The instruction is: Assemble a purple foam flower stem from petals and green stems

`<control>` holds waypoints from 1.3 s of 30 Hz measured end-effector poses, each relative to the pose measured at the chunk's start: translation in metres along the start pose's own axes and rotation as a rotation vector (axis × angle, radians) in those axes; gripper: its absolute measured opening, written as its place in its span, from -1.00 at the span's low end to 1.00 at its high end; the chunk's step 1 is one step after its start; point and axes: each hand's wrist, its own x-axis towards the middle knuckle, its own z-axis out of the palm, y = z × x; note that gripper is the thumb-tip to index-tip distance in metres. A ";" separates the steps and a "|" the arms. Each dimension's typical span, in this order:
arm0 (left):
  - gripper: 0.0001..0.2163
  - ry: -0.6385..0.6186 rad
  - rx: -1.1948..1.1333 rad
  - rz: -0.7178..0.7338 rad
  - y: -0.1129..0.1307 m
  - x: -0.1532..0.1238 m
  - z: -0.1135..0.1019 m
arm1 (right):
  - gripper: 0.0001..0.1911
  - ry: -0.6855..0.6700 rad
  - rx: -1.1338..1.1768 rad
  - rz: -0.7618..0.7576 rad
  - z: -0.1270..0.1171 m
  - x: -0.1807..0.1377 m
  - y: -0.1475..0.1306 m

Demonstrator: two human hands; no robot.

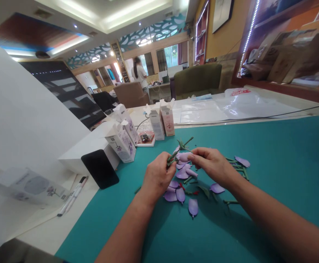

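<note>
Probably light, bendy, best held low: that green stem point(181, 146), left hand point(156, 173) pinching it; at three o'clock, right hand point(213, 163) seemingly pinches a purple petal point(184, 157).

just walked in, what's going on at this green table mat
A person is handling plastic-looking flower parts over the green mat. The left hand grips a green stem piece; the right hand has its fingers brought together beside it, though exactly what they pinch is unclear. Loose purple petals and more green stems lie around the hands. Open boxes and a dark-screened device stand to the left.
</note>
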 end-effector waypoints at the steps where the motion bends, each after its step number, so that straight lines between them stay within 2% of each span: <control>1: -0.93 -0.003 0.001 -0.002 0.000 0.000 0.000 | -0.67 -0.003 0.005 0.001 0.000 0.000 0.000; 18: -0.94 -0.027 0.018 -0.023 -0.002 0.000 0.000 | -0.65 -0.050 -0.049 -0.002 -0.004 0.000 0.000; 39: -0.92 -0.044 0.032 -0.003 -0.002 0.000 -0.001 | -0.65 -0.033 -0.049 -0.034 -0.001 0.000 0.001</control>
